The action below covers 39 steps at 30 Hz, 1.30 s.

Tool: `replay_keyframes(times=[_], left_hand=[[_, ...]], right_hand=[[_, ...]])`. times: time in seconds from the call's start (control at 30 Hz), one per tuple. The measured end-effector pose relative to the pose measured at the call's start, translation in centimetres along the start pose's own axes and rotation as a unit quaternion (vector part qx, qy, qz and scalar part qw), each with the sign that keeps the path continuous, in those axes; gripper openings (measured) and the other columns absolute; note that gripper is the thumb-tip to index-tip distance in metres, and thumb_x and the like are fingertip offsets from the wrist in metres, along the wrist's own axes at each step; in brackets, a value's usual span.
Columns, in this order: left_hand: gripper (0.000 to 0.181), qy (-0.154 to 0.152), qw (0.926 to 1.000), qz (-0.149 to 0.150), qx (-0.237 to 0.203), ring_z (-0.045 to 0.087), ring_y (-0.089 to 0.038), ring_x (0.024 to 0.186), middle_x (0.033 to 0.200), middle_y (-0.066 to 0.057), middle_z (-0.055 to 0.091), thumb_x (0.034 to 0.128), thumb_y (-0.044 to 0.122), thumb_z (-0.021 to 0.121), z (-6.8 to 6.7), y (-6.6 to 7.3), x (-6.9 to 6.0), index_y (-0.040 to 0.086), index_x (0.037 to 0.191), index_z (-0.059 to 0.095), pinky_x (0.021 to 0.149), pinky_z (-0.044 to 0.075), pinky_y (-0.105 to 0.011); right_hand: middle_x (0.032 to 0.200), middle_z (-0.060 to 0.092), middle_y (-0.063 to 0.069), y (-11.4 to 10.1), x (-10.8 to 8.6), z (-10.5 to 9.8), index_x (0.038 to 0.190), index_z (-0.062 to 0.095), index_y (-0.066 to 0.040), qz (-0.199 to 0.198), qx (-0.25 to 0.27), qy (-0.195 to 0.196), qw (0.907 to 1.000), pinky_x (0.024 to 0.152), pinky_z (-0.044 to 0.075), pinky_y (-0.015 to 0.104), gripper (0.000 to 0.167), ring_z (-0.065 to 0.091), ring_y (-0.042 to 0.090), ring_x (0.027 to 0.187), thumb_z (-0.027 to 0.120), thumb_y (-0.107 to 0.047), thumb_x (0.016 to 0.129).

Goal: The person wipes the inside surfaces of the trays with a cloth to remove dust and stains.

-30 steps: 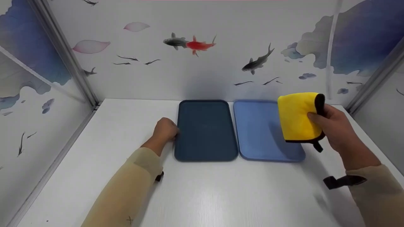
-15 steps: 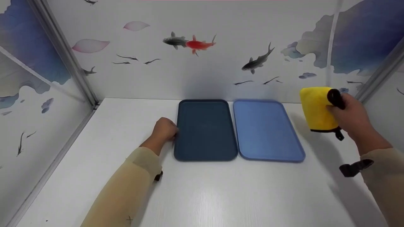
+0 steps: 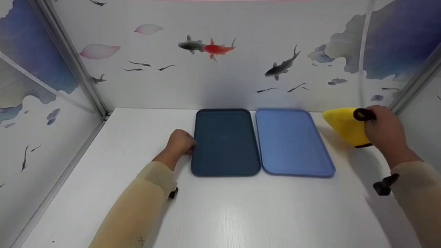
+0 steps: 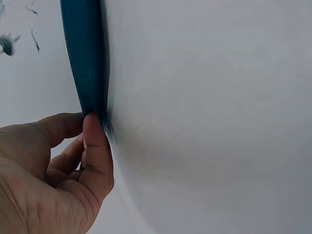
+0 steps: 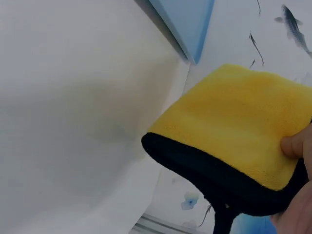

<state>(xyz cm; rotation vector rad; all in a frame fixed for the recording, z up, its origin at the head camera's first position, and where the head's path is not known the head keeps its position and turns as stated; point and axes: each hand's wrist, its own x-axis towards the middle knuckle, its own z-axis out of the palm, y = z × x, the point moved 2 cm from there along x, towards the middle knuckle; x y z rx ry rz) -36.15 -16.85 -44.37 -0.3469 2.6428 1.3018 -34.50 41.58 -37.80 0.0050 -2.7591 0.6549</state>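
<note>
My left hand [image 3: 180,142] is at the left edge of the dark blue tray [image 3: 225,143], which lies flat on the table. In the left wrist view, the thumb and a finger [image 4: 95,141] pinch the rim of that tray [image 4: 85,58]. At the right, beyond the light blue tray [image 3: 293,143], my right hand [image 3: 387,129] grips a folded yellow cloth [image 3: 346,125] with black edging. The cloth [image 5: 239,122] hangs above the table, its black loop dangling in the right wrist view. Part of that hand lies outside the right wrist frame.
The two trays lie side by side on the white table [image 3: 241,213], close to the back wall [image 3: 155,86] with its painted fish. Side walls with metal posts [image 3: 69,58] close in the table at left and right.
My right hand has carried the yellow cloth rightward from over the light blue tray, then lowered it slightly beside that tray. My left hand has stayed at the dark blue tray's edge.
</note>
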Motion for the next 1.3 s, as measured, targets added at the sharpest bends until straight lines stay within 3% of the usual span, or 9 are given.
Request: replay_keyframes(times=[0.13,0.27,0.37,0.5,0.7,0.93,1.1,1.3], left_hand=[[0.023,0.003,1.0000,0.003,0.004,0.065,-0.014,0.068,0.103,-0.018,0.075,0.0933,0.003,0.063,-0.1,-0.1,0.0,-0.006,0.111,0.075,0.063,0.059,-0.025],[0.023,0.003,1.0000,0.005,0.000,0.066,-0.014,0.068,0.100,-0.016,0.075,0.0923,0.002,0.063,-0.2,-0.1,-0.1,-0.006,0.111,0.075,0.062,0.058,-0.025],[0.023,0.000,1.0000,0.005,-0.007,0.066,-0.015,0.070,0.101,-0.016,0.074,0.0926,0.002,0.063,-0.2,-0.1,-0.1,-0.006,0.111,0.073,0.065,0.059,-0.027],[0.022,-0.001,1.0000,-0.003,-0.005,0.066,-0.015,0.073,0.102,-0.015,0.072,0.0934,0.003,0.064,-0.4,0.0,-0.2,-0.005,0.111,0.073,0.068,0.060,-0.028],[0.022,0.001,0.9999,-0.009,-0.007,0.066,-0.015,0.074,0.102,-0.015,0.072,0.0938,0.002,0.063,-0.6,-0.1,-0.4,-0.005,0.112,0.073,0.071,0.061,-0.029],[0.022,0.001,0.9999,-0.011,-0.005,0.066,-0.015,0.077,0.104,-0.015,0.072,0.0945,0.003,0.063,-0.6,-0.3,-0.3,-0.005,0.113,0.073,0.070,0.060,-0.027],[0.021,-0.002,0.9999,-0.016,-0.001,0.066,-0.016,0.078,0.105,-0.016,0.073,0.0949,0.002,0.064,-0.4,-0.4,-0.3,-0.005,0.112,0.073,0.071,0.060,-0.027],[0.023,-0.015,0.9996,-0.021,0.012,0.067,-0.018,0.083,0.112,-0.019,0.072,0.0971,0.002,0.061,-0.1,-0.5,-0.3,-0.006,0.116,0.072,0.073,0.060,-0.027]], right_hand=[[0.119,0.056,0.033,0.6,-0.5,0.3,0.123,0.058,0.007,-0.057,-0.069,-0.002,0.9960,0.097,0.041,0.073,0.023,0.052,0.051,0.106,0.054,-0.004,0.103],[0.115,0.062,0.028,1.5,-1.4,1.3,0.120,0.063,0.003,-0.113,-0.142,-0.071,0.9809,0.094,0.045,0.069,0.026,0.057,0.046,0.101,0.060,0.003,0.095],[0.116,0.064,0.027,2.2,-2.3,2.0,0.121,0.064,0.001,-0.121,-0.162,-0.139,0.9695,0.096,0.046,0.070,0.027,0.058,0.045,0.103,0.062,0.001,0.094],[0.117,0.065,0.024,2.6,-3.9,3.1,0.119,0.068,-0.001,-0.138,-0.174,-0.188,0.9569,0.099,0.047,0.069,0.025,0.059,0.043,0.108,0.068,-0.003,0.094],[0.119,0.065,0.015,2.4,-6.1,4.3,0.119,0.074,-0.009,-0.193,-0.192,-0.193,0.9427,0.095,0.054,0.061,0.030,0.061,0.034,0.107,0.078,-0.007,0.090],[0.118,0.065,0.009,2.5,-7.2,4.1,0.122,0.077,-0.013,-0.243,-0.215,-0.186,0.9272,0.090,0.058,0.054,0.032,0.061,0.027,0.104,0.079,-0.009,0.090],[0.122,0.068,0.009,3.0,-7.8,4.0,0.121,0.077,-0.013,-0.242,-0.211,-0.198,0.9262,0.092,0.057,0.057,0.030,0.064,0.032,0.111,0.076,-0.007,0.091],[0.119,0.070,0.007,2.5,-8.4,3.8,0.118,0.076,-0.013,-0.216,-0.187,-0.204,0.9364,0.093,0.057,0.056,0.024,0.065,0.030,0.108,0.073,-0.016,0.094]])
